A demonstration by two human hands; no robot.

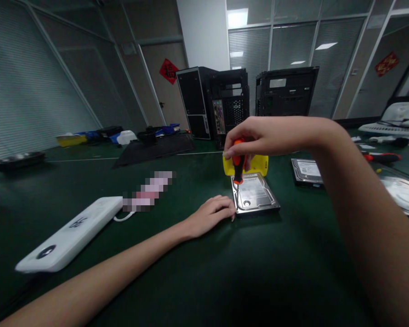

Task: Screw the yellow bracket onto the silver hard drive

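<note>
A silver hard drive (257, 193) lies flat on the dark green table, label side up. My right hand (245, 138) is wrapped from above round the orange and black handle of a screwdriver (238, 170). The screwdriver stands nearly upright, its shaft reaching down to the near left corner of the drive. Low on the table, my left hand (215, 213) has its fingertips pressed against the drive's left edge, close to the tip. Whether a screw sits under the tip is too small to tell. Behind the drive is a yellow container (261, 164), partly hidden by my right hand.
A second hard drive (306, 171) lies to the right, near a red and black tool handle (383, 157). Black computer cases (230, 97) stand at the back. A white power bank (71, 231) with a cable lies on the left, and a black mat (153, 149) farther off.
</note>
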